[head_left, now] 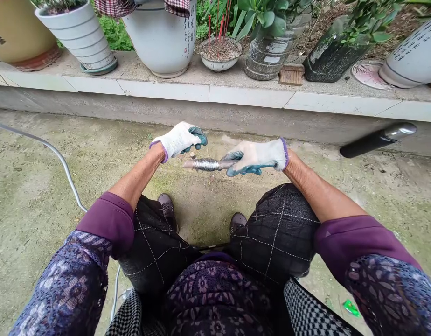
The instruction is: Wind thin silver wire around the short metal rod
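My right hand (255, 156), in a white and teal work glove with a purple cuff, is wrapped around one end of a short wooden stick (188, 164). Thin silvery wire (206, 164) is wound in a tight bundle around the stick's middle, and a small stub juts up near the free end. Just above and left of that end is my left hand (182, 139), gloved the same way. Its fingers are curled closed; what they hold, if anything, is too small to make out. Both hands are held out above the ground, beyond my knees.
A low tiled ledge (243, 97) runs ahead, bearing several plant pots and a bowl of incense sticks (220, 55). A black tube with a shiny end (376, 140) is at the right. A grey hose (58, 156) curves along the concrete ground at the left.
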The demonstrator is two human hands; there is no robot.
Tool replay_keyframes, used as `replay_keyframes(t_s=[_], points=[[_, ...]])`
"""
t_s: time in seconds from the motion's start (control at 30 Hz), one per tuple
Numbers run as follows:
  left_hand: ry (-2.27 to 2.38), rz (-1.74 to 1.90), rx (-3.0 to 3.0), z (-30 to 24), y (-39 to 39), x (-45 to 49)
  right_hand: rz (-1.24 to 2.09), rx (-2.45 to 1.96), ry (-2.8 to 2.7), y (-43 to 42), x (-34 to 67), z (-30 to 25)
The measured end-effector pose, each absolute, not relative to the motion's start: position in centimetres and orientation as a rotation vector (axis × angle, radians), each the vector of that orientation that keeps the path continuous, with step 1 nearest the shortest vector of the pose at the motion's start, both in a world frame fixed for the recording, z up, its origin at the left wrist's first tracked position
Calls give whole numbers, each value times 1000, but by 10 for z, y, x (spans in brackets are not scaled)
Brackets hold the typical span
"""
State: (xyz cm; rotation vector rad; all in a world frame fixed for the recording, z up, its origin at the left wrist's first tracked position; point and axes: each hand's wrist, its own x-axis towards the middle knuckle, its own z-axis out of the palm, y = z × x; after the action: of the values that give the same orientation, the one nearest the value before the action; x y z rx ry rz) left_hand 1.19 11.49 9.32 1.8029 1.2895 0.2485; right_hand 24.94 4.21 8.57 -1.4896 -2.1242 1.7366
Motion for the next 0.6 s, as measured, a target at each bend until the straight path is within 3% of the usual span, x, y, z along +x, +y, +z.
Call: replay_keyframes(t_s=[0.2,0.33,0.43,0.6], points=[[1318,196,1808,93,113,12,887,-1853,-2600,58,237,62],[1261,223,1741,91,110,14,640,-2049,-2477,68,241,58],[1157,225,1665,89,107,15,668,-2058,-2235,69,246,65],[1099,267,1600,84,109,14,1050,-1919,-1743,59,247,81]])
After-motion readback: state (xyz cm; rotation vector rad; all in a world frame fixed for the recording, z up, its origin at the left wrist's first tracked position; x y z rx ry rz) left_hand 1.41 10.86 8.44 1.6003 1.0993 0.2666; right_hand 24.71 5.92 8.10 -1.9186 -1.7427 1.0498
